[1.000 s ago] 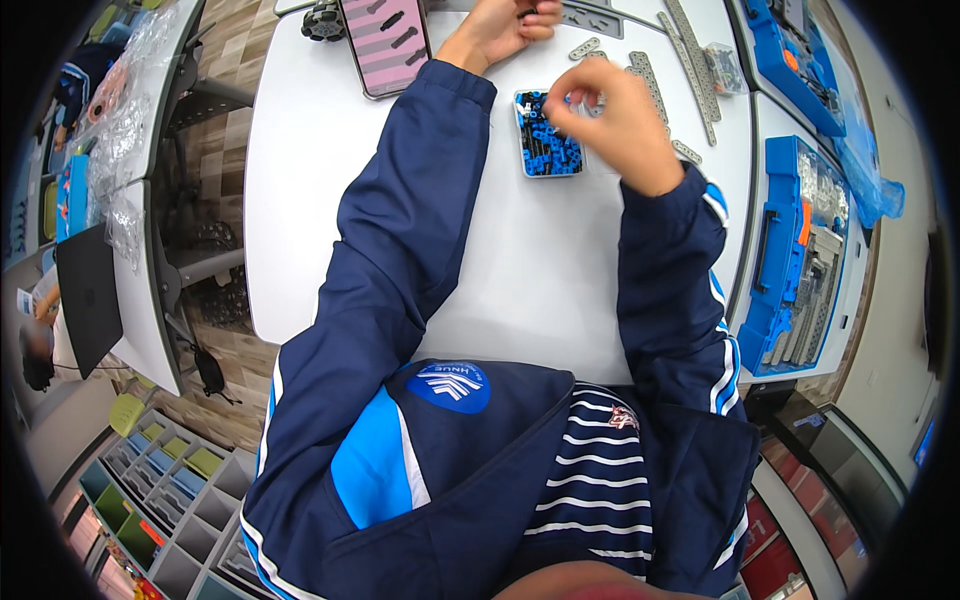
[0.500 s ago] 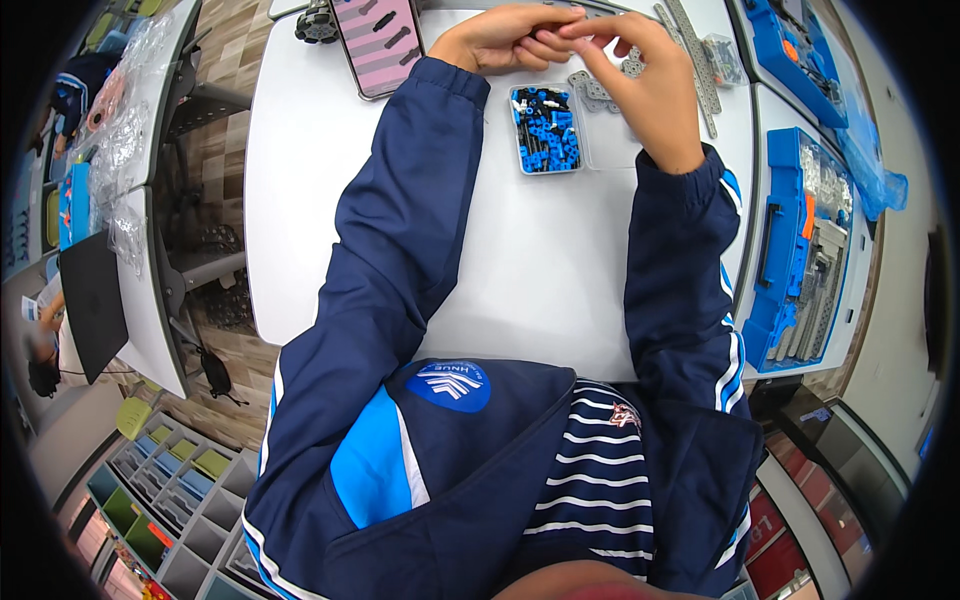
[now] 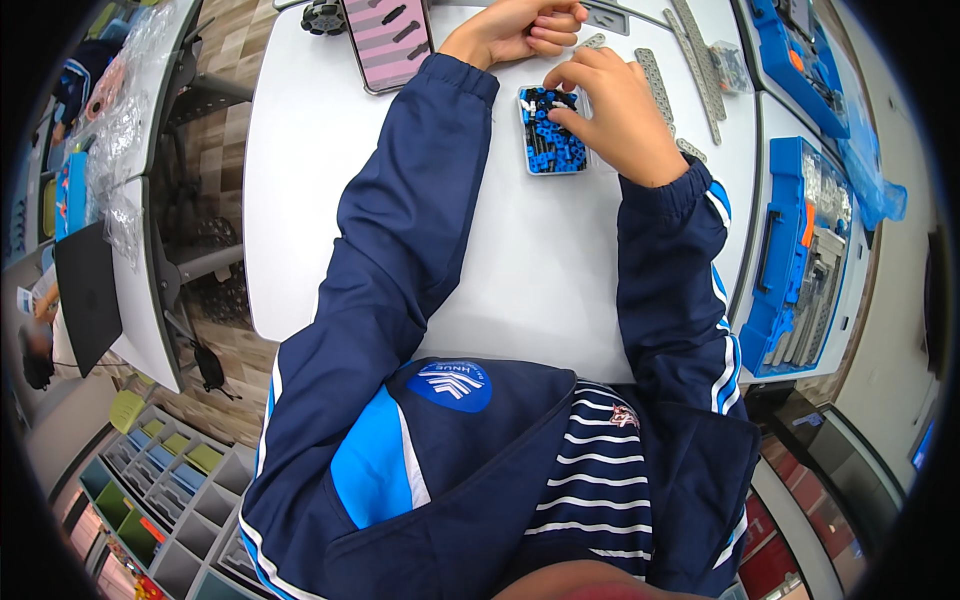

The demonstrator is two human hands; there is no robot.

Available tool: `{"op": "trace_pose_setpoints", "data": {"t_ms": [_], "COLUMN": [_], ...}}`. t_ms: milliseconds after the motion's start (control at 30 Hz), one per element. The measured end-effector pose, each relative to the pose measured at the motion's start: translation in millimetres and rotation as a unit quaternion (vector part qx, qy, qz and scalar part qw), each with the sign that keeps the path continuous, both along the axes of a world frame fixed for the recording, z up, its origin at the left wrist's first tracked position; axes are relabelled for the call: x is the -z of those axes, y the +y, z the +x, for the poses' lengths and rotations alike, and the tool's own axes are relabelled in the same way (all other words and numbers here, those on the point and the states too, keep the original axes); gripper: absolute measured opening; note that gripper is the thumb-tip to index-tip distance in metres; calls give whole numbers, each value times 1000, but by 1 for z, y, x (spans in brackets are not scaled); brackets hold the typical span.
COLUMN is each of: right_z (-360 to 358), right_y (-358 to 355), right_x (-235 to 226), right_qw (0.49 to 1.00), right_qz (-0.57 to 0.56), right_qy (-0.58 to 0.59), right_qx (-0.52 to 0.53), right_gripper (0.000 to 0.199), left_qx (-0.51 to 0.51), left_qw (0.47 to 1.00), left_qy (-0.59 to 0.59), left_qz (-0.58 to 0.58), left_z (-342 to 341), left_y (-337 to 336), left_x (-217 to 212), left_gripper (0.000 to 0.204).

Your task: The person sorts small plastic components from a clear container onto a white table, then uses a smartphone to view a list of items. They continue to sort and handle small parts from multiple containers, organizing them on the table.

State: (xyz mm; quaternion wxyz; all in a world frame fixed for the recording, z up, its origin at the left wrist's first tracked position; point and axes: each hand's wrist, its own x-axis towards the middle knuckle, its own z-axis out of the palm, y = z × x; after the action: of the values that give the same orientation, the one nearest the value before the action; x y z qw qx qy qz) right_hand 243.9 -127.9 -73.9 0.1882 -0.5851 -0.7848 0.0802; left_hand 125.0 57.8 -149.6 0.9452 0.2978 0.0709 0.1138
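A small clear plastic box on the white table holds many blue, black and white connector pins. Over its upper right part is my right hand, with thumb and index finger apart and the fingertips among the pins or just above them. Beyond the box, my left hand is held with its fingers curled together. Whatever those fingers hold, if anything, is hidden. Several grey perforated beams lie past my right hand, and a few shorter grey plates are partly covered by it.
A tablet or phone with a pink striped screen stands left of my left hand, a black wheel beside it. At the right are an open blue case of parts and another blue case. A small clear bag lies near the beams.
My right hand has left my left hand and come down to the pin box, its thumb and index finger now spread over it. The left hand has shifted slightly up, still curled.
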Motion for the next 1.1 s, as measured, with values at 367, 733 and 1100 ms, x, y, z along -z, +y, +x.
{"op": "trace_pose_setpoints", "data": {"t_ms": [367,733,1100], "right_z": [-2,22,18], "right_y": [1,17,10], "right_x": [6,-9,-6], "right_qw": [1000,975,987], "right_qz": [24,103,127], "right_qy": [7,197,90], "right_qx": [-15,24,39], "right_gripper": [16,15,11], "left_qx": [-23,84,28], "left_qw": [999,987,997], "left_qy": [29,79,39], "left_qz": [29,111,62], "left_z": [3,-6,1], "left_y": [-3,-22,1], "left_x": [-3,-29,5], "left_gripper": [26,46,44]}}
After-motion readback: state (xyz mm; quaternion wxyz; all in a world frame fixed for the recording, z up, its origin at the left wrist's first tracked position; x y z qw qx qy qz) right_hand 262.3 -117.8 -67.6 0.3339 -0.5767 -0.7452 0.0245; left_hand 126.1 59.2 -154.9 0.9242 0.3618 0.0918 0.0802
